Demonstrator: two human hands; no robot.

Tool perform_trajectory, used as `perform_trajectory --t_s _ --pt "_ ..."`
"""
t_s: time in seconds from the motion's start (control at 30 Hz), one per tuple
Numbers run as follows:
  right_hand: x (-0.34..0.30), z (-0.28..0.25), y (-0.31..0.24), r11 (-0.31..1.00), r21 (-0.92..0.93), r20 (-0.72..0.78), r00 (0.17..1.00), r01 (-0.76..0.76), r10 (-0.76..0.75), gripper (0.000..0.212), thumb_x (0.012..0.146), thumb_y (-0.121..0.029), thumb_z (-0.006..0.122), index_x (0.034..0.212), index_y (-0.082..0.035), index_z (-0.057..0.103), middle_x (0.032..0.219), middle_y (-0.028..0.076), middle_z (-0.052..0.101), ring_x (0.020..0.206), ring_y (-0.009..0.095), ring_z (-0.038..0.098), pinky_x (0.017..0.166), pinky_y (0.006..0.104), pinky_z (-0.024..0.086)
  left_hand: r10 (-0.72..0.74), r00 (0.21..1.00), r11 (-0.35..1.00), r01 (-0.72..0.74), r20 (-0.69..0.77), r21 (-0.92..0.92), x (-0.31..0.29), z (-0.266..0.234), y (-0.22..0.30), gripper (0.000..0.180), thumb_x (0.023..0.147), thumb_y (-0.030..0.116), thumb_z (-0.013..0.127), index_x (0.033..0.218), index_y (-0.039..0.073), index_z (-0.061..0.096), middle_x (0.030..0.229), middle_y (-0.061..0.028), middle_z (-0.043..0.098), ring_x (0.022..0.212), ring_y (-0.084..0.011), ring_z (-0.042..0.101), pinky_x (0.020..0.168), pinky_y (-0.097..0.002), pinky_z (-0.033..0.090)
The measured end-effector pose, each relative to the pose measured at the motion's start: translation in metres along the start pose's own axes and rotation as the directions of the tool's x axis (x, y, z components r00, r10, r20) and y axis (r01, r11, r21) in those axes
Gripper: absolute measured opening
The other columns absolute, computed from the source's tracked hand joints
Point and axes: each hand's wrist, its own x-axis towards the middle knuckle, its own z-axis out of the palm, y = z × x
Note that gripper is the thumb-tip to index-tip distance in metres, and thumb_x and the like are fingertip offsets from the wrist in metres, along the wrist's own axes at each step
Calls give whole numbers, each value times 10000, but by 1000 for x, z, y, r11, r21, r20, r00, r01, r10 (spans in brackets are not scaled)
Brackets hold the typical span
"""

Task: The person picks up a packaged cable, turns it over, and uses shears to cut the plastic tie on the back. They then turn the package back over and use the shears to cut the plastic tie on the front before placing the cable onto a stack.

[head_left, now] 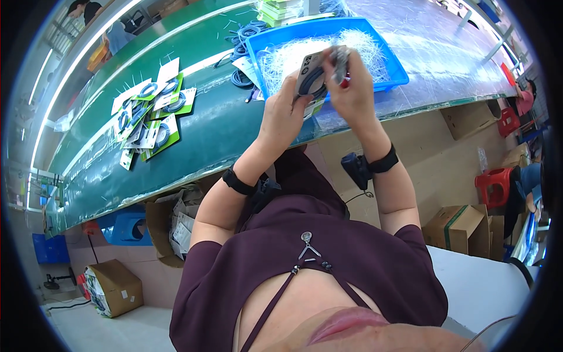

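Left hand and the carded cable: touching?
Touching. The head view shows the left hand gripping the carded cable by its lower edge, thumb lying against it, no gap between.

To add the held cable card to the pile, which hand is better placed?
Probably the left hand: it grips the cable card, and the pile lies to the left, while the right hand holds a blurred grey object.

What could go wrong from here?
The grey tool in the right hand is very near the carded cable in the left hand, so a slip might nick it. The overlapping heap of carded cables could slide. Loose white strips in the blue tray might cling to the packaging.
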Motion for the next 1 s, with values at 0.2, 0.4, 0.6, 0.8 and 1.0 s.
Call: perform_trajectory --t_s 0.2,0.4,0.6,0.8,1.0 --pt "22 8 63 560 635 63 758 -532 649 260 901 -163 633 1135 -52 614 813 29 616 702 85 569 605 215 454 -130 990 988 126 -47 -86 -18 -53 -12 399 840 -15 610 1223 27 505 991 -231 645 869 -404 644 716 -363 507" --pt "-24 16 179 772 76 216 766 -632 606 260 889 -203 636 1088 -36 625 794 12 606 662 79 543 578 227 428 -229 927 973 212 -297 -91 -90 -140 -15 390 848 -1 612 1222 21 504 985 -240 645 861 -409 642 695 -345 508" --pt "-2 91 -7 747 338 589 748 -572 307 216 887 -152 641 1059 -26 607 864 25 637 750 90 567 675 218 457 -133 929 925 242 -346 293 -95 -136 -5 418 849 14 621 1246 23 489 1024 -246 635 911 -424 626 732 -374 518" --pt "-7 107 -35 764 327 517 782 -556 348 223 853 -58 676 1056 -33 588 877 20 630 796 78 575 713 229 484 -38 968 943 116 -248 311 -74 -104 -18 427 847 22 625 1249 28 483 1032 -249 633 925 -427 620 743 -413 512" --pt "-16 104 -28 830 364 421 869 -423 259 233 853 -98 700 1053 -47 591 835 10 615 723 68 565 647 209 474 -66 976 969 112 -207 219 -70 -102 -29 435 850 26 625 1259 29 478 1022 -243 637 931 -427 619 751 -400 511"
